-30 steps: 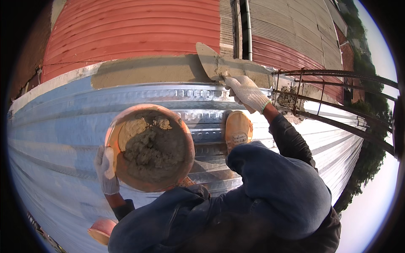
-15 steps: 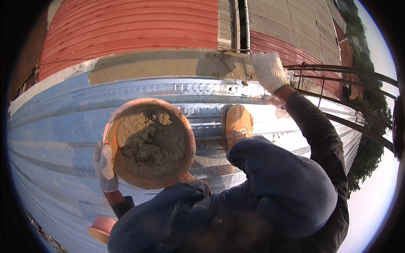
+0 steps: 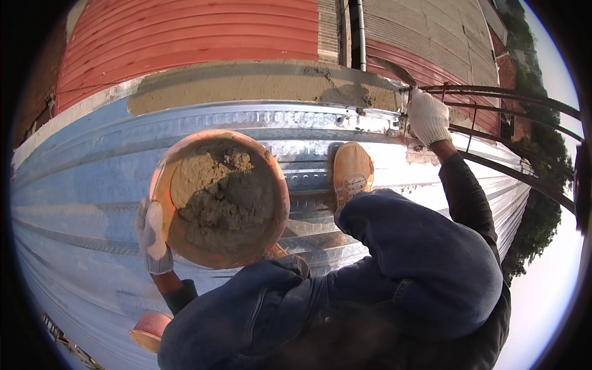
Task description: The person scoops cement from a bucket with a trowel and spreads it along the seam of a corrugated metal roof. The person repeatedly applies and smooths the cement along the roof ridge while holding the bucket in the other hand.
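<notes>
My left hand [image 3: 154, 236], in a white knit glove, grips the left rim of an orange bucket [image 3: 161, 179]. Grey mortar [image 3: 228, 197] fills much of this bucket, part of it sunlit and part shaded. Out to the right, my gloved right hand [image 3: 430, 117] is closed round a trowel [image 3: 398, 71], whose thin blade points up and left, away from the ledge face. The handle is hidden in the glove. Beside the blade ends a band of wet mortar [image 3: 246, 85] spread along the low wall top, roughest at its right end.
Ribbed metal decking [image 3: 80, 185] lies underfoot. Rusty rebar [image 3: 493, 92] juts out right of my right hand. My tan shoe [image 3: 353, 169] stands right of the bucket. A smaller reddish pail [image 3: 150, 327] sits at the lower left. Red corrugated roofing [image 3: 197, 37] lies beyond the wall.
My right hand has moved right along the wall top, toward the rebar, and the trowel blade now shows. The mortar's right end looks smoother and longer. My left hand stays on the bucket.
</notes>
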`<state>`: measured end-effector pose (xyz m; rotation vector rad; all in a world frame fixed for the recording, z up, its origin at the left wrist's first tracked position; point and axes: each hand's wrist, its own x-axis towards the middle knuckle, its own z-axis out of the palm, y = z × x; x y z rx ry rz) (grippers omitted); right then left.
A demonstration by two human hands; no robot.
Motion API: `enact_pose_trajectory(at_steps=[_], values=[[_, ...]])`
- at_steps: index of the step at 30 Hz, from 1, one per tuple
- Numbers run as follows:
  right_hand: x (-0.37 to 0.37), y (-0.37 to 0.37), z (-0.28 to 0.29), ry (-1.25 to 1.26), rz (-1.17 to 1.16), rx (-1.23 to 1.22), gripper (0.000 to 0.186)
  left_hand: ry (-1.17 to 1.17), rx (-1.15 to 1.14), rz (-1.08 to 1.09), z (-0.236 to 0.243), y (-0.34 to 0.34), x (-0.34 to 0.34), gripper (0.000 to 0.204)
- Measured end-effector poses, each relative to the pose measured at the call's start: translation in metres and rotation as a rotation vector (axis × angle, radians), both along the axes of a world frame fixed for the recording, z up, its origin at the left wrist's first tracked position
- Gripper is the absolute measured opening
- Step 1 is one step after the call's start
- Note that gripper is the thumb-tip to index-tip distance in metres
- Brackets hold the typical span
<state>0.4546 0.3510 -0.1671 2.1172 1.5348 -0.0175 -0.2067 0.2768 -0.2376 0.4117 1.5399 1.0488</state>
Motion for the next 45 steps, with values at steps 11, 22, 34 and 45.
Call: enact_pose_trajectory(at_steps=[11, 22, 34, 45], values=[[-0.008, -0.070, -0.032, 0.509, -0.014, 0.249, 0.033, 0.139, -0.013, -0.120, 0.006, 0.008, 0.004, 0.026], [0.012, -0.136, -0.033, 0.416, 0.164, 0.186, 0.022, 0.184, 0.030, -0.139, 0.000, 0.003, -0.003, 0.028], [-0.036, -0.126, -0.013, 0.631, -0.209, 0.415, 0.024, 0.179, 0.015, -0.124, 0.025, 0.009, 0.027, 0.018], [-0.130, -0.038, 0.128, 0.724, 0.469, -0.044, 0.028, 0.207, 0.134, -0.355, 0.121, 0.009, 0.115, 0.011]])
